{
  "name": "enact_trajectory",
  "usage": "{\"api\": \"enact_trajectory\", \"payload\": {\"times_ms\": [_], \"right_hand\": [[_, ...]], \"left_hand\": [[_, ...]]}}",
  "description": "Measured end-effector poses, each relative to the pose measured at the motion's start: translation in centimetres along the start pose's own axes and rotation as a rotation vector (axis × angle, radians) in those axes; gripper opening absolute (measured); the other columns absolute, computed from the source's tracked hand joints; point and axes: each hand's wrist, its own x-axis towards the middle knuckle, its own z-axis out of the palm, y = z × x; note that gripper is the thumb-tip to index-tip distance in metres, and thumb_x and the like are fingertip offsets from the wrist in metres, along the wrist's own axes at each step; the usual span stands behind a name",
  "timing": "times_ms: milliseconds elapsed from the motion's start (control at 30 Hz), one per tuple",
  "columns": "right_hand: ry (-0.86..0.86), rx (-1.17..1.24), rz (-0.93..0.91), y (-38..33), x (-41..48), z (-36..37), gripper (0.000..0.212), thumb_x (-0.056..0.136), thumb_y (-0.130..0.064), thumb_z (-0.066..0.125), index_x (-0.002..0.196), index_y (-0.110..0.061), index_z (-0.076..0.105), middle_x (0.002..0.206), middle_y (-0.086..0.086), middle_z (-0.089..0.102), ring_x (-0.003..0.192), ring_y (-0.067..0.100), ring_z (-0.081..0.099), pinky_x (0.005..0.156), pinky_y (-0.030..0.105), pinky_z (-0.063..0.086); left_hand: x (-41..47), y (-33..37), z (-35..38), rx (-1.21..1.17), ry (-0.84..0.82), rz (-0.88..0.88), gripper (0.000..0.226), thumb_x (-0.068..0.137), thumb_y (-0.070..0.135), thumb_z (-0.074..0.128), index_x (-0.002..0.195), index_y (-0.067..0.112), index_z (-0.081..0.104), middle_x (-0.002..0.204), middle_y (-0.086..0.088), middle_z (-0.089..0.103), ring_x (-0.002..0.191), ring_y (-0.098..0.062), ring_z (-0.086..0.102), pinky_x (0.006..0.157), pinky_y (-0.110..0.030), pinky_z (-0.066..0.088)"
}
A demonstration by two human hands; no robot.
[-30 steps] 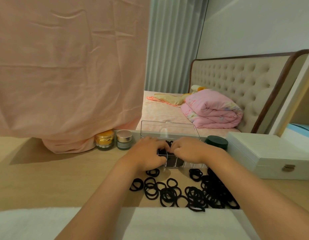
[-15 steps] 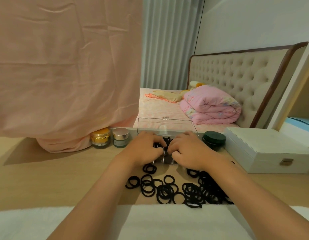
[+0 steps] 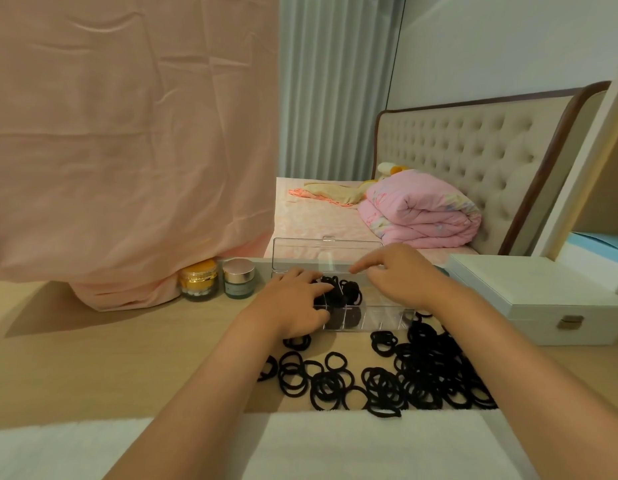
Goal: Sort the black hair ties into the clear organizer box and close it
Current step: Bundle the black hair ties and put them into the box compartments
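Honestly, we found no readable writing on either jar [image 3: 239, 278]. Our left hand [image 3: 293, 303] pressed hair ties [image 3: 342, 292] into the clear organizer box [image 3: 380, 318], lid upright; our right hand [image 3: 397, 277] hovered spread above. Loose ties [image 3: 418, 372] lay on the table [image 3: 127, 358] just before it.

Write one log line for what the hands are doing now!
left hand: pressing ties into organizer box | right hand: above box | lid: open | loose hair ties: many

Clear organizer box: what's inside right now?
The clear organizer box holds bunched black hair ties in its middle compartments; the right-hand compartments look empty. The left hand covers the left end, so its contents can't be seen.
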Motion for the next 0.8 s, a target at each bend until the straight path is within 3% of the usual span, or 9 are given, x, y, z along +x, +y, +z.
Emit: {"api": "enact_trajectory", "payload": {"times_ms": [100, 167, 233, 300, 367, 433, 500, 633, 800], "right_hand": [[-0.213, -0.185, 0.003, 0.8, -0.6, 1.5, 0.047, 0.100, -0.021, 0.040, 0.144, -0.031, 0.055, 0.157, -0.006, 0.044, 0.148, 0.012, 0.032, 0.123, 0.039, 0.020], [-0.290, -0.339, -0.043, 1.1, -0.8, 2.7, 0.051, 0.102, -0.025, 0.036, 0.152, -0.029, 0.043, 0.166, -0.008, 0.027, 0.155, 0.009, 0.012, 0.126, 0.045, -0.002], [-0.279, -0.406, -0.072, 1.2, -1.0, 3.2, 0.053, 0.102, -0.026, 0.035, 0.155, -0.027, 0.039, 0.167, -0.008, 0.021, 0.156, 0.010, 0.005, 0.125, 0.047, -0.009], [-0.222, -0.380, -0.080, 1.1, -1.3, 2.9, 0.053, 0.101, -0.024, 0.037, 0.154, -0.026, 0.040, 0.166, -0.008, 0.024, 0.155, 0.012, 0.009, 0.126, 0.047, -0.004], [-0.087, -0.277, -0.085, 1.0, -1.7, 2.4, 0.053, 0.098, -0.020, 0.043, 0.151, -0.026, 0.045, 0.160, -0.005, 0.039, 0.150, 0.016, 0.027, 0.125, 0.043, 0.013], [0.054, -0.199, -0.113, 0.5, -2.0, 2.4, 0.052, 0.096, -0.023, 0.050, 0.147, -0.029, 0.050, 0.147, -0.004, 0.053, 0.135, 0.017, 0.044, 0.116, 0.042, 0.032], [0.061, -0.206, -0.156, -0.2, -2.3, 3.1, 0.053, 0.094, -0.032, 0.056, 0.146, -0.034, 0.049, 0.137, -0.007, 0.058, 0.125, 0.016, 0.050, 0.107, 0.042, 0.042], [0.020, -0.327, -0.145, -1.0, -1.8, 4.7, 0.039, 0.098, -0.039, 0.059, 0.137, -0.035, 0.060, 0.131, -0.010, 0.064, 0.120, 0.016, 0.057, 0.105, 0.040, 0.042], [0.236, -0.176, -0.014, -1.0, -1.3, 3.4, 0.024, 0.099, -0.037, 0.060, 0.116, -0.030, 0.076, 0.111, -0.006, 0.075, 0.105, 0.019, 0.066, 0.103, 0.040, 0.044]], "left_hand": [[0.3, -0.3, 0.0, -0.005, -0.016, 0.012, 0.065, 0.096, 0.046, 0.048, 0.156, 0.037, 0.026, 0.164, 0.007, 0.024, 0.149, -0.020, 0.016, 0.122, -0.044, 0.014], [0.3, -0.3, -0.1, -0.044, -0.010, 0.018, 0.072, 0.094, 0.044, 0.052, 0.158, 0.036, 0.021, 0.163, 0.006, 0.026, 0.148, -0.020, 0.019, 0.122, -0.043, 0.016], [0.1, -0.3, -0.3, -0.106, 0.019, 0.017, 0.078, 0.090, 0.042, 0.057, 0.158, 0.033, 0.019, 0.162, 0.005, 0.029, 0.147, -0.019, 0.023, 0.121, -0.043, 0.021], [-0.6, 0.0, -0.7, -0.160, 0.090, 0.024, 0.079, 0.089, 0.039, 0.059, 0.158, 0.031, 0.022, 0.162, 0.005, 0.030, 0.147, -0.018, 0.022, 0.121, -0.043, 0.024], [-1.5, 0.4, -1.3, -0.213, 0.176, 0.034, 0.075, 0.088, 0.035, 0.060, 0.156, 0.030, 0.029, 0.159, 0.005, 0.034, 0.146, -0.016, 0.024, 0.119, -0.040, 0.026], [-2.5, 0.6, -1.7, -0.240, 0.235, 0.032, 0.069, 0.088, 0.032, 0.061, 0.152, 0.030, 0.037, 0.151, 0.005, 0.043, 0.139, -0.015, 0.030, 0.115, -0.037, 0.032], [-3.5, 0.6, -1.8, -0.225, 0.267, 0.025, 0.062, 0.087, 0.030, 0.061, 0.146, 0.030, 0.044, 0.139, 0.004, 0.050, 0.130, -0.015, 0.037, 0.110, -0.038, 0.037], [-5.3, 0.9, -1.4, -0.172, 0.310, -0.015, 0.052, 0.088, 0.028, 0.062, 0.139, 0.031, 0.052, 0.128, 0.006, 0.054, 0.123, -0.014, 0.042, 0.107, -0.037, 0.040], [-6.6, 0.9, -1.1, -0.159, 0.342, -0.044, 0.042, 0.090, 0.026, 0.062, 0.131, 0.031, 0.058, 0.129, 0.009, 0.054, 0.124, -0.013, 0.044, 0.106, -0.035, 0.041]]}}
